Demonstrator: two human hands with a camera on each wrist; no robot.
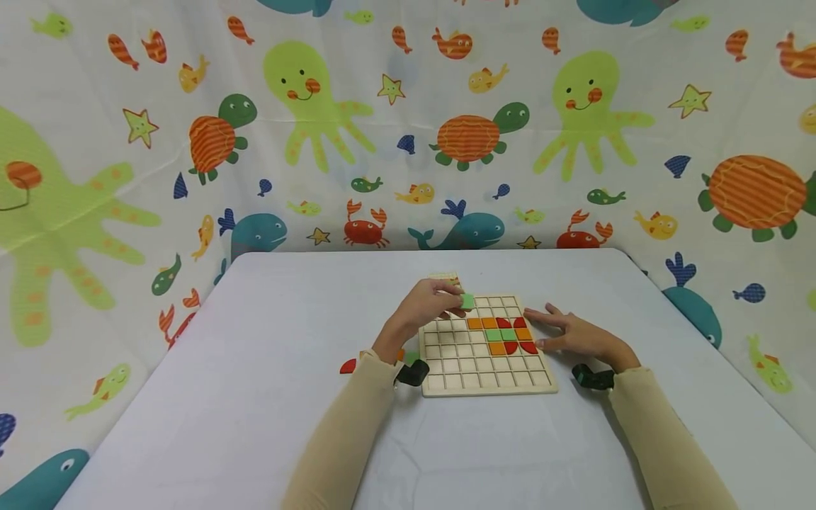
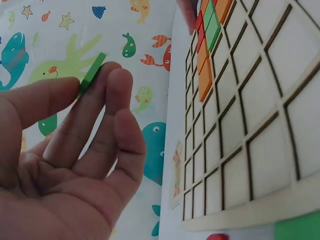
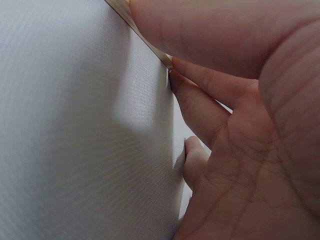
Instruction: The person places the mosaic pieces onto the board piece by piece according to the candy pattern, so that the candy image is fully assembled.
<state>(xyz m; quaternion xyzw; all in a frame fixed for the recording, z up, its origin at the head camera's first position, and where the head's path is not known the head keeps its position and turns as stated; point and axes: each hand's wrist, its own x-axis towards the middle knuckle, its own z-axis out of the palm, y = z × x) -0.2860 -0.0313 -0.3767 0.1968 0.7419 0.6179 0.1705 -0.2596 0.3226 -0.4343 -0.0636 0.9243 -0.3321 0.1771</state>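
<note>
**White table before a white, sea-creature-print fabric backdrop**

Your left hand pinches a flat, light-green square tile between thumb and fingertips, clear of the pale wooden gridded board. Your right hand, fingers extended and grasping nothing, touches the board's right edge, well apart from the tile. Orange, green and red pieces occupy several cells.
</note>
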